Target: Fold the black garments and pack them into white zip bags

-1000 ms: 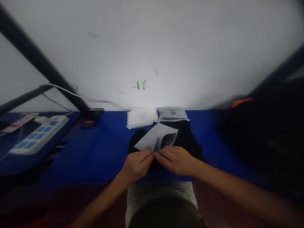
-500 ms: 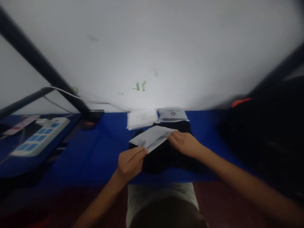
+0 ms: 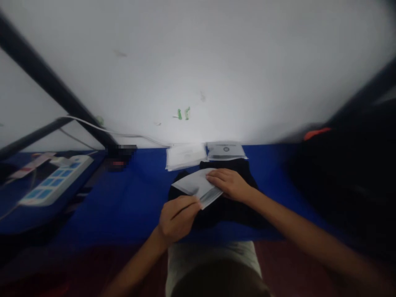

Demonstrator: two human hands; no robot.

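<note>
A white plastic bag point(image 3: 193, 181) is held at a slant above a dark cloth point(image 3: 216, 212) on the blue table. My left hand point(image 3: 181, 216) pinches the bag's near corner between thumb and fingers. On the bag's right part lies my right hand point(image 3: 229, 183), its fingers together and bent over the upper side; its thumb is hidden. Behind the cloth, against the wall, lie a stack of white bags point(image 3: 185, 156) and a flat bag with a round dark mark point(image 3: 227, 151).
On the left a white power strip point(image 3: 55, 181) with blue sockets lies near a white cable point(image 3: 123, 134). A large black item point(image 3: 346, 177) fills the right side. Dark frame bars point(image 3: 46, 78) slant down both sides of the wall point(image 3: 247, 74).
My right hand has shifted left, from the bag's right corner onto its upper side. My left hand and the bag's near corner have moved slightly right and nearer to me.
</note>
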